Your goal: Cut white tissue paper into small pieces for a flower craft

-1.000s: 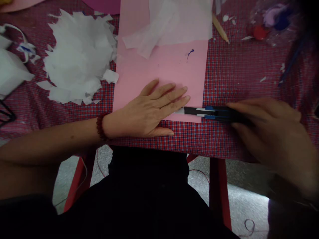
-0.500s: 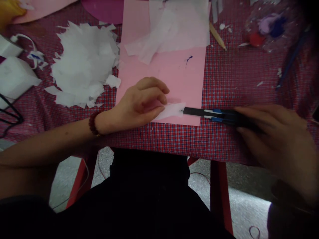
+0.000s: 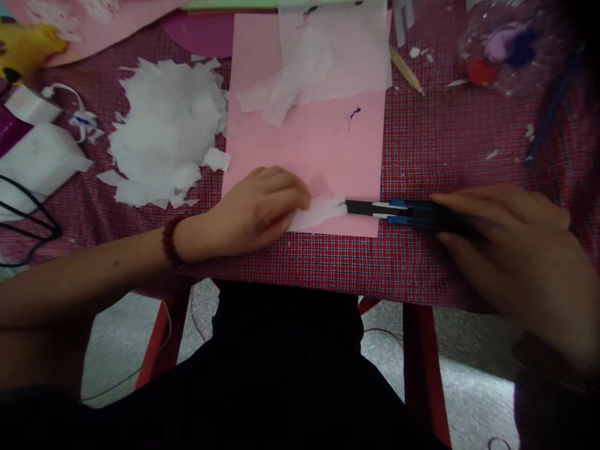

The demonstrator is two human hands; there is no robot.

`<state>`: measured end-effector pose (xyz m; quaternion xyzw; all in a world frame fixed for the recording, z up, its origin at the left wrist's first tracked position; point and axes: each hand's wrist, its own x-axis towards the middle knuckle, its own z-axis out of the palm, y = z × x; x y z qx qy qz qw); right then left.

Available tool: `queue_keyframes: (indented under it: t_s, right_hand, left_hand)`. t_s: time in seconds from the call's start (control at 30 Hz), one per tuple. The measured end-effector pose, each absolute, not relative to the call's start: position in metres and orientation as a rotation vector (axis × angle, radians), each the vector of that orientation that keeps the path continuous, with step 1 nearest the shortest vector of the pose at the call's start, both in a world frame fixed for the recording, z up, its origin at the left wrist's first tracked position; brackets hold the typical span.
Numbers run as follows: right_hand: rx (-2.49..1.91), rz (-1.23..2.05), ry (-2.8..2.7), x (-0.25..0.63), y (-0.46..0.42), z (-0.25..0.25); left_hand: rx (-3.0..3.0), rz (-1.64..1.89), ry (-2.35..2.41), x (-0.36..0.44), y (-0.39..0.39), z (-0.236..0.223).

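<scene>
My left hand (image 3: pixel 255 209), a dark bead bracelet on its wrist, has its fingers bent and pressed together at the left end of a small strip of thin white paper (image 3: pixel 321 210). The strip lies near the front edge of a pink sheet (image 3: pixel 307 147). In my right hand (image 3: pixel 515 244) is a black and blue utility knife (image 3: pixel 407 211), lying level and pointing left. Its dark blade tip touches the strip's right end. The fingers' undersides are hidden.
A heap of torn white paper (image 3: pixel 164 134) lies left of the pink sheet. Larger thin white paper (image 3: pixel 347 56) covers the sheet's far part. A wooden pencil-like stick (image 3: pixel 407 70), a clear plastic wrap with coloured lumps (image 3: pixel 506 50) and black cables (image 3: pixel 28 215) lie around.
My left hand's fingers have curled closer together and downward over the paper strip, which looks more crumpled. The knife has stayed at the strip's right end. The view has shifted slightly.
</scene>
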<state>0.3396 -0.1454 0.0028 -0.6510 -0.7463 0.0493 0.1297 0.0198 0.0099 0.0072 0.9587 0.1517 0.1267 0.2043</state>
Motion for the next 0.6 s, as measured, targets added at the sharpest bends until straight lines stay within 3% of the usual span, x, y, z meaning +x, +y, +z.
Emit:
queue_keyframes:
  t_s: [0.3,0.6]
  right_hand:
    - [-1.858,0.127,-2.179,0.341,-0.146,0.009]
    - [-1.887,0.010,-1.979,0.351,-0.164,0.007]
  left_hand:
    - [2.362,-0.124,0.485,0.072,0.032,0.038]
    - [2.881,0.094,0.337,0.041,-0.015,0.028]
